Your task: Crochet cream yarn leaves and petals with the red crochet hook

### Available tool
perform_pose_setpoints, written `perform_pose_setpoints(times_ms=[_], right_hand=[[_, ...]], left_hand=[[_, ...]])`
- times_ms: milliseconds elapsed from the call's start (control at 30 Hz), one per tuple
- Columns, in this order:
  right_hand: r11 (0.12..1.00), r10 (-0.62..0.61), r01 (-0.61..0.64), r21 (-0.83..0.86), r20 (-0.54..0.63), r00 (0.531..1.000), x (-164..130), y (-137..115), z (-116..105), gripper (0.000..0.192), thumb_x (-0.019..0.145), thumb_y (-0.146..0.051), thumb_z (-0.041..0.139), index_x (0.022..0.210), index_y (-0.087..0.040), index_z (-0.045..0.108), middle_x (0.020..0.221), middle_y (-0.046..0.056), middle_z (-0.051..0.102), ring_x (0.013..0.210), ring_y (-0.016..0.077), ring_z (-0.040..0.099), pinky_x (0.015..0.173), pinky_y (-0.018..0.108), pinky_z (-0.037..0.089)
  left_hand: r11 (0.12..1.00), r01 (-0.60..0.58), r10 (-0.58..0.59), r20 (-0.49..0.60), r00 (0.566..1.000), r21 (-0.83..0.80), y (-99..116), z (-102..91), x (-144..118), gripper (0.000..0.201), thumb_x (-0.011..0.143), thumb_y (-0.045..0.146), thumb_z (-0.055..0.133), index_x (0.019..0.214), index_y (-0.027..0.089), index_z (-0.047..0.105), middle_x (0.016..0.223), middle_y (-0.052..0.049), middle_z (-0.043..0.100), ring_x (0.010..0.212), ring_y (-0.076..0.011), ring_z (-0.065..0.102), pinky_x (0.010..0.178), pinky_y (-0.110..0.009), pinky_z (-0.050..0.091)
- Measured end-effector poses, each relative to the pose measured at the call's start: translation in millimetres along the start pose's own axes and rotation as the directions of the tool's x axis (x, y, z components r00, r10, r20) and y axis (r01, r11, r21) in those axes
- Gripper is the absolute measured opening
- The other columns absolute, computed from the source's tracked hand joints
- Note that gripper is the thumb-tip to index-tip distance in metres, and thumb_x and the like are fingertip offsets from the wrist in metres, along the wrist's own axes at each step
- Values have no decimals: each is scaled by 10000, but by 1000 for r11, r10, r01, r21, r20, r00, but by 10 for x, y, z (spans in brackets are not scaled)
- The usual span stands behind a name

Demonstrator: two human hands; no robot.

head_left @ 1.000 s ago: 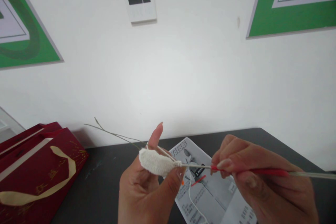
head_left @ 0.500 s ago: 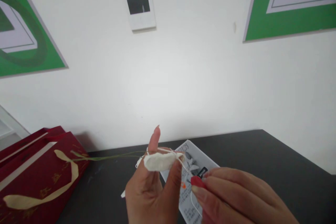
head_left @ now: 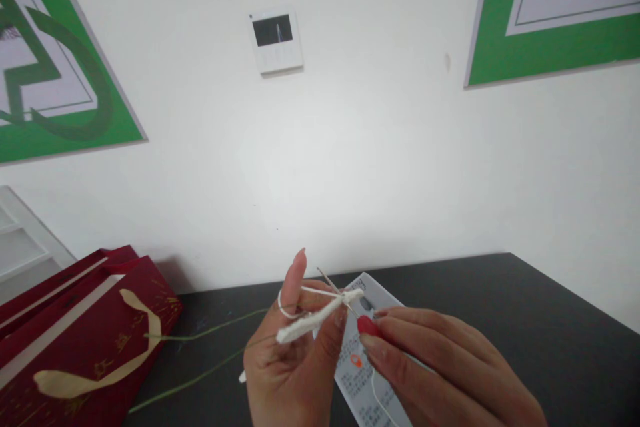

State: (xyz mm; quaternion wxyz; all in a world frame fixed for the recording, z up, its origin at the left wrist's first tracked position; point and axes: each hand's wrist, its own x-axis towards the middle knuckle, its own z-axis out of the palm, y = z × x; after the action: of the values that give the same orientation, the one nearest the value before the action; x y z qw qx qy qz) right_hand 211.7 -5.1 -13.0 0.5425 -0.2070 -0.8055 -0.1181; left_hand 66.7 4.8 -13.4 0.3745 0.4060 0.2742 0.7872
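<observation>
Spanning the upper frame: matte white wall [head_left: 380,167], flat and evenly lit, with two green-bordered posters [head_left: 550,47] cut off at the left and right edges and a small white rectangular wall panel [head_left: 277,42] with a dark screen between them.

Below it, dark tabletop [head_left: 500,300], smooth, slightly scuffed near the left. On its left end, dark red gift bag [head_left: 75,340] lying flat, glossy card with gold print, a cream ribbon handle [head_left: 100,367] looped across it. Thin green wire stems [head_left: 200,373] run across the table from the bag toward the hands.

Printed leaflet [head_left: 360,373], grey and white with small text and an orange mark, lies flat under the hands, partly covered.

Left hand [head_left: 295,373]: palm toward camera, index finger straight up, thumb and other fingers pinching the white crochet piece [head_left: 313,323]. Piece is small, elongated, leaf-shaped, fuzzy knit texture, held above the table and tilted up to the right. White yarn [head_left: 290,312] is looped round the raised index finger and runs to the piece's upper end; a loose strand hangs over the leaflet.

Right hand [head_left: 440,380]: fingers pressed together around a crochet hook [head_left: 350,310], gripping its red handle. Thin metal shaft passes through the piece's upper end, tip poking out beyond it.
</observation>
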Motion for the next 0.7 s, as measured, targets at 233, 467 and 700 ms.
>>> perform_pose_setpoints(times_ms=[233, 467, 700], right_hand=[[811, 251, -206, 547, -8, 968, 84, 252, 60, 343, 774, 5, 621, 1040, -191, 715, 842, 69, 738, 665, 154, 696, 545, 222, 576], [978, -76, 90, 188, -79, 994, 57, 161, 85, 186, 855, -96, 628, 1015, -139, 711, 866, 80, 778, 797, 173, 731, 735, 216, 621], [963, -200, 166, -210, -153, 968, -33, 63, 206, 100, 855, -168, 666, 912, -218, 731, 753, -20, 786, 644, 159, 741, 829, 231, 619]], left_hand=[[994, 79, -68, 152, 986, -68, -54, -91, 70, 516, 708, 89, 773, 1144, 355, 699, 664, 15, 698, 785, -134, 642, 749, -240, 545], [899, 392, -357, 192, 914, -195, 55, -151, 89, 570, 651, 111, 813, 1175, 299, 691, 792, -11, 694, 690, -101, 642, 668, -189, 534], [998, 51, -55, 76, 996, 47, 73, -131, 76, 438, 664, 135, 818, 1043, 342, 750, 651, 15, 722, 815, -145, 679, 780, -235, 544]])
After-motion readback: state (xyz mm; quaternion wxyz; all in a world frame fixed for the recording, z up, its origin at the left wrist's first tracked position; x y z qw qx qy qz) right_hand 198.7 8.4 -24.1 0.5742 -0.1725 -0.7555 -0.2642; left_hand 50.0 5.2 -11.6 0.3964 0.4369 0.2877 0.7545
